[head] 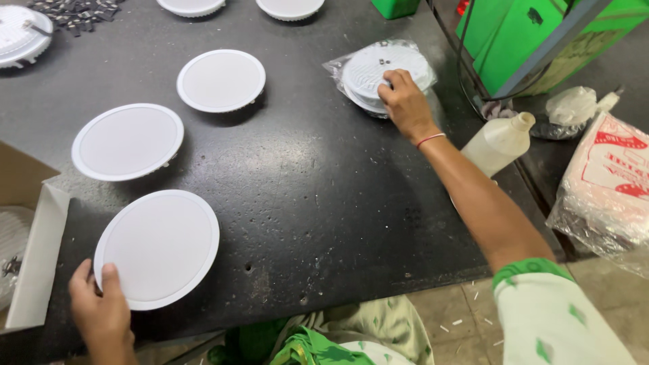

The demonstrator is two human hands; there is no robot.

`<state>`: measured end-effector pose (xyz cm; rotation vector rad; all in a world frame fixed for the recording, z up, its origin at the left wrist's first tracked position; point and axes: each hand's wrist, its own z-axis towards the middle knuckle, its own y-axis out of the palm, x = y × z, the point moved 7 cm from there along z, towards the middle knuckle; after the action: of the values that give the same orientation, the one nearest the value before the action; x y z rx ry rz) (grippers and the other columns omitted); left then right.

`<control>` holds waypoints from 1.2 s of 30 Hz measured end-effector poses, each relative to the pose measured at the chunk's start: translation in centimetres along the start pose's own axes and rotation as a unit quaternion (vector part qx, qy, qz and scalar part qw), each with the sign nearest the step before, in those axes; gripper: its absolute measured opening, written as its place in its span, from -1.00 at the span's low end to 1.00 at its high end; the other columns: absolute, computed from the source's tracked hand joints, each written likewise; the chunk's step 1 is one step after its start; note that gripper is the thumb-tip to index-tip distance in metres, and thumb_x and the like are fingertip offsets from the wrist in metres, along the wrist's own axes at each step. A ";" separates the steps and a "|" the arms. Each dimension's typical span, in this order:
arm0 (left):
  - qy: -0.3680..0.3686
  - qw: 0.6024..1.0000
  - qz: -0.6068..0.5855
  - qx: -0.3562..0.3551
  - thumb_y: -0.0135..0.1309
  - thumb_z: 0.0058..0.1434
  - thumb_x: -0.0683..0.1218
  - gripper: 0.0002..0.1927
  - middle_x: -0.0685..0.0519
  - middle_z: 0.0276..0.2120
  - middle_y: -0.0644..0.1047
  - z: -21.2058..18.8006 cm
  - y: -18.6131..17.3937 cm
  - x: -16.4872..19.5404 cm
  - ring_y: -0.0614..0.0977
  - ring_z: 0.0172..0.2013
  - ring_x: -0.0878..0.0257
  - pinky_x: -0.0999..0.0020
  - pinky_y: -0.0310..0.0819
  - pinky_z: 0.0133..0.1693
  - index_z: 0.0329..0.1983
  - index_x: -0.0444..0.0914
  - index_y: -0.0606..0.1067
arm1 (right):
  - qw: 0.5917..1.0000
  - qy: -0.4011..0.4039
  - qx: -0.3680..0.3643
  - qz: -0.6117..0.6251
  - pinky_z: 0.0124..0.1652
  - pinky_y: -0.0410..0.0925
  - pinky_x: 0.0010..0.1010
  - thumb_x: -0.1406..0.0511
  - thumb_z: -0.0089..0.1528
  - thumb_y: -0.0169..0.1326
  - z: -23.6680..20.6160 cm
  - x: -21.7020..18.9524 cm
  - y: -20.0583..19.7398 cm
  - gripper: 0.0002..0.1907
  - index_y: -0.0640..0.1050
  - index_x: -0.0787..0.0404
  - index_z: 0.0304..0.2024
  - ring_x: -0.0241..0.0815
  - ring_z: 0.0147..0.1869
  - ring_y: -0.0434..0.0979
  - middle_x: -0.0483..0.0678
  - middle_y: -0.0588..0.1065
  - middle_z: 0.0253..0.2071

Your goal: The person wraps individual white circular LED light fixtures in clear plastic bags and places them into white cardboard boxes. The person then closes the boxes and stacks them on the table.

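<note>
My left hand grips the near edge of a round white light panel lying face up at the front left of the dark table. My right hand reaches far across to a white round housing that sits on a clear plastic bag, fingertips pinched on its top near some small dark screws. A red thread circles that wrist.
Two more white panels lie in a diagonal row, with others at the far edge. A white plastic bottle, a bagged packet and green crates stand on the right. A cardboard box is at left.
</note>
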<state>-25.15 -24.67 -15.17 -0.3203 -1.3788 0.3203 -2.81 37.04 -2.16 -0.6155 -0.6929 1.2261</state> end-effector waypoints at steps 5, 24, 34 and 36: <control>0.119 0.992 0.041 0.006 -0.02 0.52 -0.24 -0.61 -0.36 0.24 0.49 2.1 0.7 -5.4 0.57 0.20 -0.01 0.11 0.43 0.28 0.32 -0.56 0.31 | 0.999 0.024 -0.020 -0.008 0.38 0.19 0.04 0.37 0.06 0.23 -1.3 -1.2 -0.8 -0.73 0.50 0.26 -0.20 0.17 0.38 0.33 0.12 0.39 0.23; 0.308 0.927 0.158 -0.141 -0.04 0.59 -0.27 -0.57 -0.51 0.12 0.46 -2.0 19.6 9.5 0.58 0.11 -0.27 -0.03 0.50 0.12 0.41 -0.60 0.22 | 0.869 0.448 0.111 -0.177 0.08 0.37 -0.01 0.54 0.29 -0.07 -35.8 2.0 -23.8 -0.63 0.52 0.44 0.14 0.34 0.13 0.49 0.31 0.51 0.07; 0.428 0.877 0.214 -0.051 0.12 0.57 -0.28 -0.65 -0.30 0.10 0.54 -8.9 14.7 18.8 0.63 0.11 -0.12 0.06 0.52 0.17 0.33 -0.46 0.34 | 0.871 0.389 -0.099 -0.284 0.08 0.38 0.00 0.36 0.36 0.02 -43.5 15.6 -18.8 -0.78 0.58 0.29 0.02 0.23 0.09 0.53 0.22 0.55 -0.02; 0.383 0.908 0.127 -0.114 0.08 0.59 -0.26 -0.70 -0.22 0.11 0.52 -10.5 14.8 21.3 0.61 0.13 0.00 0.14 0.52 0.21 0.30 -0.43 0.35 | 0.876 0.371 -0.043 -0.306 0.10 0.37 0.02 0.35 0.36 0.04 -43.9 15.0 -19.3 -0.73 0.58 0.29 0.08 0.23 0.11 0.52 0.22 0.55 0.04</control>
<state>-11.86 -2.89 -3.68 -0.7370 -0.5903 0.2073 45.34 44.82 -14.10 -0.7954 -0.2415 0.3070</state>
